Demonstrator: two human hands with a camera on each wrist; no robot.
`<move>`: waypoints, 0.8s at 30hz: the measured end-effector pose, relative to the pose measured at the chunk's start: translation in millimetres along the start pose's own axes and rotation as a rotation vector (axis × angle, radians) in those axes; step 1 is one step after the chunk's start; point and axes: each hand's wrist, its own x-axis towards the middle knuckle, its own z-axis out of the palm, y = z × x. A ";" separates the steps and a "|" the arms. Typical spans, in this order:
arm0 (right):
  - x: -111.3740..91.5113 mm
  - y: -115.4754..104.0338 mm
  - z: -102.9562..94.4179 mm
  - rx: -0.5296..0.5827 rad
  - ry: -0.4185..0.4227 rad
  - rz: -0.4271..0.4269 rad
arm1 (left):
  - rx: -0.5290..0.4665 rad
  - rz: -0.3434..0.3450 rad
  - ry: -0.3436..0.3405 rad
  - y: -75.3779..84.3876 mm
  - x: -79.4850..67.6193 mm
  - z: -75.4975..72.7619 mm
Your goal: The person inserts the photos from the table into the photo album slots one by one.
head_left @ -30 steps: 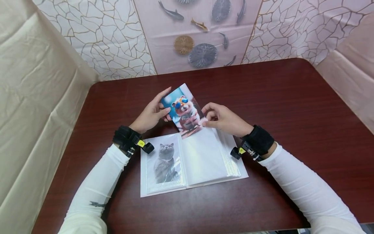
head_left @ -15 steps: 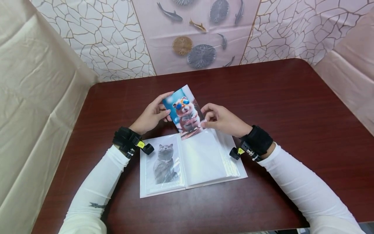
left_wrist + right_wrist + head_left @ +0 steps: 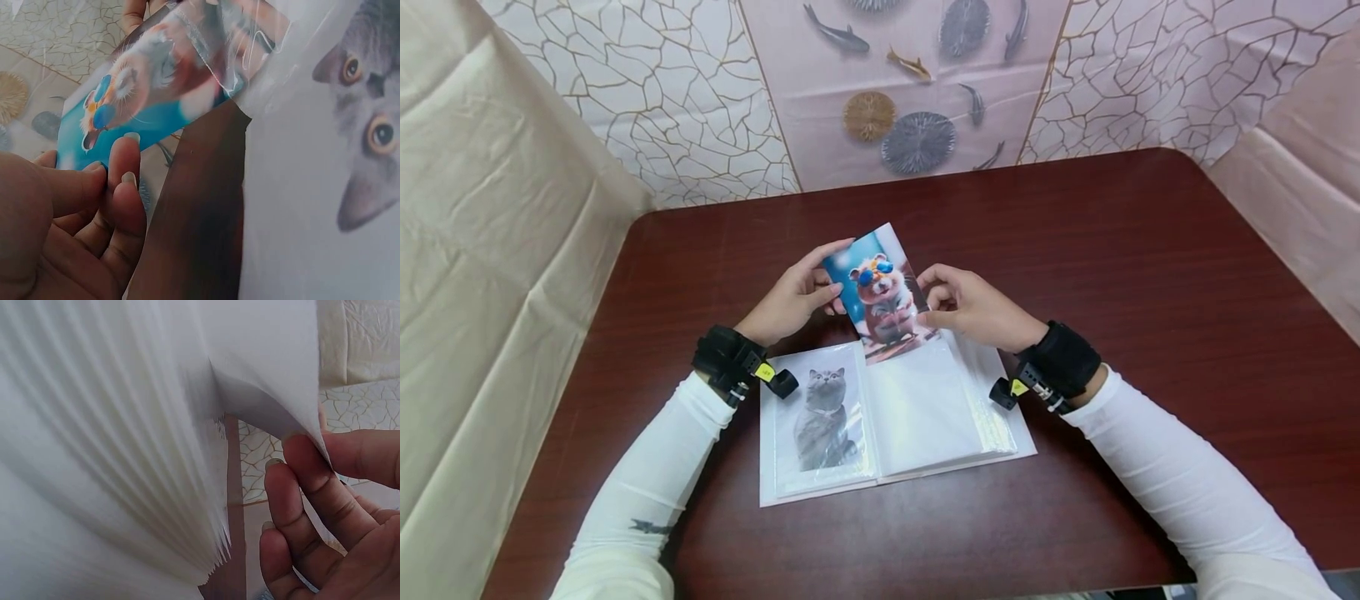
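Observation:
A photo album (image 3: pixel 925 408) lies spread out, a grey cat picture (image 3: pixel 826 421) in its left pocket and a white page (image 3: pixel 917 404) on the right. My left hand (image 3: pixel 792 300) pinches the upper left edge of a hamster photo (image 3: pixel 883 296), which is tilted. In the left wrist view the photo's lower end sits under the clear plastic of a sleeve (image 3: pixel 219 44). Thumb and forefinger of my right hand (image 3: pixel 973 307) pinch the page's top corner, seen in the right wrist view as a lifted white page (image 3: pixel 275 381). How deep the photo sits is hard to tell.
The album rests on a dark red wooden table (image 3: pixel 1112 275). Behind it hangs a patterned cloth (image 3: pixel 917 92), with a beige cloth (image 3: pixel 497 250) along the left. Several more album pages (image 3: pixel 112 437) fan out beneath the lifted one.
The hamster photo has moved slightly down and to the right, its lower end reaching further over the right page. My left hand has moved with it. The right hand has hardly moved.

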 end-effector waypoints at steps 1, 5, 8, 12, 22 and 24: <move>0.0 0.0 -0.1 -0.004 0.001 -0.002 | -0.002 -0.001 -0.001 0.2 0.0 0.2; 0.4 1.1 -0.6 -0.014 0.004 -0.013 | -0.010 -0.002 -0.004 0.4 0.2 0.9; 0.4 1.9 -0.4 -0.011 0.000 -0.016 | -0.025 0.000 -0.012 -0.9 0.1 1.5; -0.5 1.5 0.6 -0.003 -0.003 -0.012 | -0.036 -0.003 -0.021 -2.8 -1.1 2.5; -1.2 -0.8 0.9 -0.013 0.024 -0.018 | -0.028 -0.001 -0.040 0.1 -1.1 3.8; -1.4 -0.9 0.8 -0.013 0.026 -0.016 | -0.024 -0.003 -0.047 0.2 -0.9 4.0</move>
